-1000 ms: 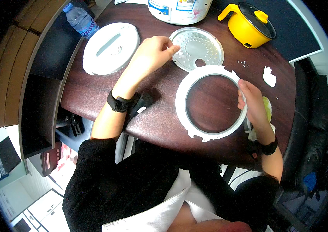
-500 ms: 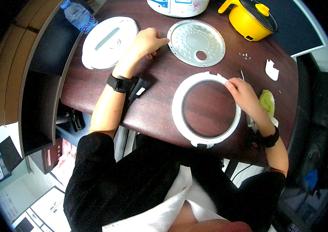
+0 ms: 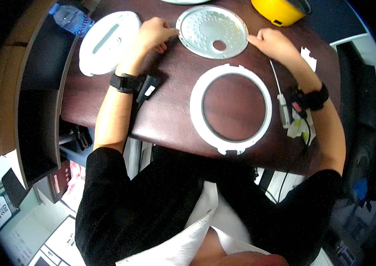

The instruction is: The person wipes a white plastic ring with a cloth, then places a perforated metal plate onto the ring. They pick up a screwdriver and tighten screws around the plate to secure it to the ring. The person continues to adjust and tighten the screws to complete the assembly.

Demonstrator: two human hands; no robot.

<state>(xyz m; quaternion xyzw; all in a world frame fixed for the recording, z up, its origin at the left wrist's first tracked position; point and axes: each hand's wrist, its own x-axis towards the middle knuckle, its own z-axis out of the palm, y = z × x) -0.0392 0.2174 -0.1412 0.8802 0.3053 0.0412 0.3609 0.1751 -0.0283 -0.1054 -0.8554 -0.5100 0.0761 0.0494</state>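
A round silver metal plate (image 3: 197, 33), dimpled and with one larger hole near its front edge, is between my two hands at the far middle of the table. The closed fingers of my left hand (image 3: 154, 34) grip its left rim. On the opposite rim my right hand (image 3: 278, 45) has its thumb and finger pinched at the edge. Nearer to me lies a white plastic ring (image 3: 199, 106) with small tabs, touched by neither hand. Left of my left hand rests a white oval lid-like part (image 3: 92, 55) with a long recess.
A screwdriver (image 3: 284, 111) lies right of the ring, beside a green-and-white cloth (image 3: 295, 132) and a black cable. A white broken-edged piece (image 3: 308, 58) is behind my right forearm. Farther off are a yellow pot (image 3: 281, 12) and a plastic bottle (image 3: 70, 20).
My right hand has left the white ring and moved up to the metal plate's right rim. My left hand stays by the plate's left rim. The whole view has shifted slightly.
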